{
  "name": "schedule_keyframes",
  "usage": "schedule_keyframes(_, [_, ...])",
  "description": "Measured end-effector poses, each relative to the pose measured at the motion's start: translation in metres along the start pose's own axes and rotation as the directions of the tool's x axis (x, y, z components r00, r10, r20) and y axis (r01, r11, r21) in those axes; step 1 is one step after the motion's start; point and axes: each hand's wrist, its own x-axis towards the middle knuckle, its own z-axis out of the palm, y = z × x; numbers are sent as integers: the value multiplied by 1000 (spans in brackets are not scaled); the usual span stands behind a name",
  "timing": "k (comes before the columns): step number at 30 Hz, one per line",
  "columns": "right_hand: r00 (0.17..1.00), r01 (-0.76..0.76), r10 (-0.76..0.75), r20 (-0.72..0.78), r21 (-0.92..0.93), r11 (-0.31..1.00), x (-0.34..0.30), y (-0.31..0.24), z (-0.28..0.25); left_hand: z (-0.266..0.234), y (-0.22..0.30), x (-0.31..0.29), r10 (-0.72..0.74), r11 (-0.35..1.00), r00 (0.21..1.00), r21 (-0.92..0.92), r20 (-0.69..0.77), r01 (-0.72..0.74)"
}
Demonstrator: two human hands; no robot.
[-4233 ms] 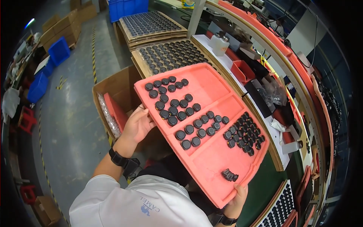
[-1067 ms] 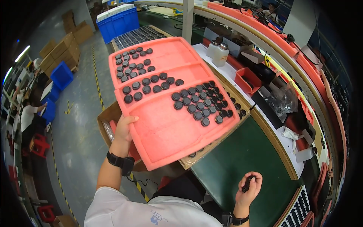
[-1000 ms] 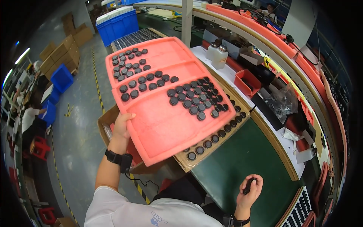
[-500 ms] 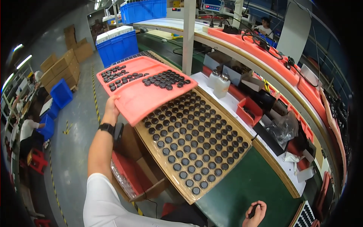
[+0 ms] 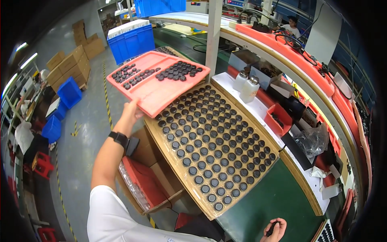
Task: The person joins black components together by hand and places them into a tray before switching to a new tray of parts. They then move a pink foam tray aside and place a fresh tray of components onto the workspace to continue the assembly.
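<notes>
My left hand (image 5: 132, 113) is closed on the near left edge of a pink tray (image 5: 161, 92). The tray is held tilted above the far part of a brown board (image 5: 209, 211). Small round black caps (image 5: 181, 70) lie bunched in its compartments, most of them toward the far side. Under the tray's near edge, the board carries rows of similar black round pieces (image 5: 223, 176) with grey tops; the tray hides some far rows. Low on the right, my right hand (image 5: 277, 230) is closed round a small black piece (image 5: 271, 229), partly hidden by the fingers.
The board lies on a green bench (image 5: 258, 201). Along its right side, a white shelf holds dispenser bottles (image 5: 250, 89) and a red bin (image 5: 278, 119). A blue crate (image 5: 131, 42) stands beyond the tray. Below the bench's left side is an open carton (image 5: 177, 195).
The pink tray has shifted a little away from me with my left hand, uncovering more of the board's pieces. My right hand stays low at the right, still closed. The view has shifted slightly.
</notes>
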Motion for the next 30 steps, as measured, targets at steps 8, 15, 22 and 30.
schedule_keyframes(8, [998, 24, -23, 61, -18, 1000, 0, 4, 1, 26, -7, -42, 211, 977, 977, 32, 8, -211])
schedule_keyframes(15, [990, 125, -121, 71, -63, 990, 12, 26, -31, -30, -8, 87, 299, 939, 953, 164, 42, -302])
schedule_keyframes(22, [995, 44, -41, 92, -31, 999, 28, 37, -30, 1, -44, 116, 548, 754, 821, 519, -162, -401])
schedule_keyframes(30, [925, -373, 378, 43, 307, 876, 66, 32, -22, 30, -108, 55, 831, 373, 556, 711, 30, -596])
